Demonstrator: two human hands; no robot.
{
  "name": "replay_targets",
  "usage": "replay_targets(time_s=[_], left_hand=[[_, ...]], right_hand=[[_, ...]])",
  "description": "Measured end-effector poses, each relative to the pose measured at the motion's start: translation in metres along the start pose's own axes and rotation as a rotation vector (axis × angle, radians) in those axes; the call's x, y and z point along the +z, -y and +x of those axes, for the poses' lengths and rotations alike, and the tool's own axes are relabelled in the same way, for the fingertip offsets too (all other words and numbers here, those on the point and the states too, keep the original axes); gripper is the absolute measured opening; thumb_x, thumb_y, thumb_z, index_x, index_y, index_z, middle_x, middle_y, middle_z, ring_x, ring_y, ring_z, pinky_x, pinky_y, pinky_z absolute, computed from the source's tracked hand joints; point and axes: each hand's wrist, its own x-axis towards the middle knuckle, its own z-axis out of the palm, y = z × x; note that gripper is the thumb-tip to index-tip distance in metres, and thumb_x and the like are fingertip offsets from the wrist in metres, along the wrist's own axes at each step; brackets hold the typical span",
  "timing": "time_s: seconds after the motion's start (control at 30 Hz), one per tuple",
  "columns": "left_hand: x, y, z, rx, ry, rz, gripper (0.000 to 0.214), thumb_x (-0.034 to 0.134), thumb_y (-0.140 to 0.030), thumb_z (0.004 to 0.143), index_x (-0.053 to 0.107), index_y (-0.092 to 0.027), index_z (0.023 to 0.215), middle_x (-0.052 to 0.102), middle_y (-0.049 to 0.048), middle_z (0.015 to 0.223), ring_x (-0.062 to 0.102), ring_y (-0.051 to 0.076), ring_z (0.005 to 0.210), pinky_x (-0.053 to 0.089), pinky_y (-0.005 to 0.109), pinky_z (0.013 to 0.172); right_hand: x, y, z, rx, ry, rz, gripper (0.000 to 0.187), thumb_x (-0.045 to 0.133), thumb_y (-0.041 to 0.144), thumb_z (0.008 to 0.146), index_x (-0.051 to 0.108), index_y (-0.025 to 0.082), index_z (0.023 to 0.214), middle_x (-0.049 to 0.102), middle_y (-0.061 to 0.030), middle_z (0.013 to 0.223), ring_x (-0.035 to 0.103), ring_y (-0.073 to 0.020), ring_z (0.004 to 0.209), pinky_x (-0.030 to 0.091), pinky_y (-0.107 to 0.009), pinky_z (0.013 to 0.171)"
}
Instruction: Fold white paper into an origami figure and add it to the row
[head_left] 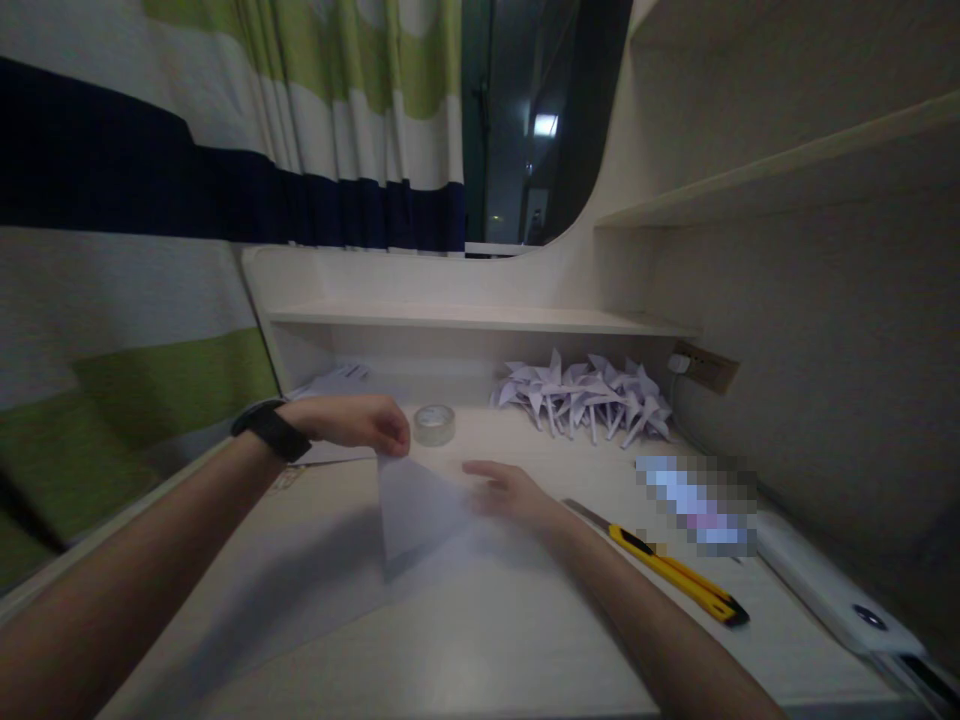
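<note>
My left hand (375, 425), with a dark watch (271, 428) on its wrist, pinches the upper left corner of a white sheet of paper (416, 510). The sheet hangs tilted over the desk, its right part blurred. At the sheet's right edge is my right hand (510, 492), index finger stretched out to the left. Its lower fingers are smeared by motion, and whether they touch the paper I cannot tell. Just behind the hands lies a roll of clear tape (434, 426). A yellow utility knife (671, 570) with its blade out rests beside my right forearm.
Several folded white paper pinwheels (585, 395) are heaped at the back right under the shelf (480, 318). More paper (330, 380) lies at the back left. On the right are a pixelated object (697, 505), a long white device (832, 585) and a plugged-in cable (679, 366).
</note>
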Motion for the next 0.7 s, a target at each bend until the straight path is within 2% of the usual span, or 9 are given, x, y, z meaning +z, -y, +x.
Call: replay_targets(time_s=[0.07,0.13,0.17,0.3,0.47,0.53,0.6,0.67,0.7], left_hand=[[0.000,-0.008,0.001,0.016,-0.006,0.017,0.021,0.065,-0.035,0.074,0.069,-0.016,0.067,0.065,0.0009,0.068,0.053,0.015,0.064,0.035,0.023,0.062],[-0.001,-0.007,0.000,0.008,-0.026,0.025,0.021,0.065,-0.035,0.074,0.070,-0.016,0.068,0.066,0.0012,0.068,0.053,0.015,0.064,0.036,0.023,0.062],[-0.001,-0.004,-0.001,-0.003,-0.039,0.026,0.021,0.066,-0.035,0.074,0.070,-0.016,0.069,0.065,0.0013,0.067,0.054,0.015,0.063,0.036,0.023,0.061],[-0.001,0.012,-0.008,-0.047,-0.006,0.021,0.020,0.066,-0.035,0.074,0.072,-0.017,0.070,0.068,0.0022,0.067,0.057,0.016,0.063,0.037,0.023,0.060],[-0.003,0.035,-0.022,-0.102,0.092,-0.013,0.019,0.066,-0.036,0.076,0.075,-0.020,0.076,0.074,0.0048,0.082,0.064,0.019,0.076,0.042,0.025,0.068],[-0.006,0.043,-0.026,-0.152,0.042,-0.019,0.021,0.067,-0.040,0.074,0.074,-0.020,0.077,0.074,0.0051,0.082,0.064,0.020,0.077,0.043,0.026,0.070],[-0.008,0.046,-0.026,-0.194,-0.080,-0.019,0.027,0.067,-0.044,0.074,0.073,-0.018,0.080,0.074,0.0059,0.083,0.064,0.020,0.078,0.044,0.026,0.068],[-0.003,0.041,-0.021,-0.185,-0.186,-0.010,0.033,0.063,-0.047,0.076,0.072,-0.016,0.085,0.073,0.0066,0.086,0.063,0.020,0.079,0.044,0.025,0.067],[0.002,0.035,-0.016,-0.160,-0.199,-0.002,0.035,0.061,-0.048,0.079,0.072,-0.016,0.087,0.072,0.0065,0.087,0.063,0.020,0.079,0.044,0.024,0.066]], right_hand=[[0.006,-0.001,0.000,0.061,0.044,-0.004,0.045,0.076,0.051,0.066,0.074,0.015,0.092,0.071,-0.0065,0.087,0.062,-0.0189,0.076,0.047,-0.030,0.069],[0.007,-0.002,0.000,0.118,0.064,-0.012,0.043,0.073,0.054,0.066,0.071,0.011,0.066,0.061,-0.0013,0.059,0.052,-0.0129,0.056,0.040,-0.025,0.055],[0.005,-0.002,0.000,0.138,0.061,-0.008,0.045,0.074,0.055,0.065,0.069,0.011,0.059,0.057,0.0004,0.052,0.048,-0.0113,0.052,0.037,-0.024,0.052],[-0.009,0.003,-0.002,0.200,0.064,0.080,0.040,0.080,0.049,0.058,0.069,0.010,0.058,0.056,0.0017,0.050,0.044,-0.0093,0.050,0.032,-0.023,0.050],[-0.021,0.014,-0.009,0.327,0.080,0.225,0.031,0.083,0.039,0.052,0.069,0.012,0.055,0.056,0.0023,0.047,0.043,-0.0085,0.046,0.029,-0.023,0.047],[-0.022,0.018,-0.011,0.356,0.085,0.254,0.029,0.083,0.036,0.050,0.069,0.012,0.054,0.057,0.0022,0.046,0.043,-0.0084,0.044,0.028,-0.023,0.046],[-0.021,0.020,-0.012,0.369,0.095,0.252,0.027,0.083,0.035,0.050,0.069,0.012,0.054,0.056,0.0027,0.045,0.042,-0.0077,0.043,0.027,-0.022,0.046],[-0.018,0.020,-0.011,0.366,0.122,0.235,0.027,0.083,0.034,0.050,0.068,0.012,0.053,0.055,0.0032,0.044,0.041,-0.0073,0.043,0.027,-0.022,0.046],[-0.016,0.020,-0.011,0.361,0.140,0.230,0.027,0.083,0.034,0.050,0.068,0.012,0.052,0.055,0.0033,0.044,0.042,-0.0073,0.043,0.027,-0.022,0.046]])
